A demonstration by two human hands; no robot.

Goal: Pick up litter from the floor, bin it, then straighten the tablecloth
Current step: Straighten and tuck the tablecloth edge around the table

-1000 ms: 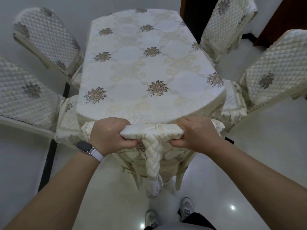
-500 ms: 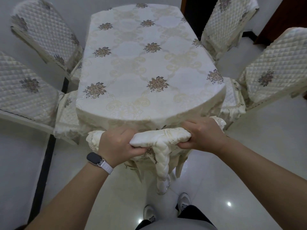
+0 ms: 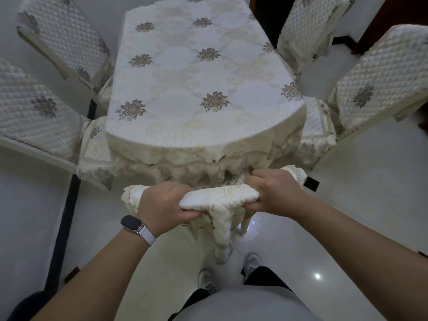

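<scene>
A cream flowered tablecloth [image 3: 196, 84] covers the bench, with quilted chairs [image 3: 379, 75] on both sides over a glossy white floor [image 3: 347, 205]. Just ahead of the grip the cloth's skirt hangs; the left hand [image 3: 163, 202] and right hand [image 3: 275, 193] each clench its bunched hem.

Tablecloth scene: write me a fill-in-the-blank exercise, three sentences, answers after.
1. Both hands grip the bunched hem of the tablecloth at the table's ____ end.
2. The smartwatch sits on the ____ wrist.
3. The left hand and right hand are both ____ on the fabric.

Answers: near; left; shut
</scene>
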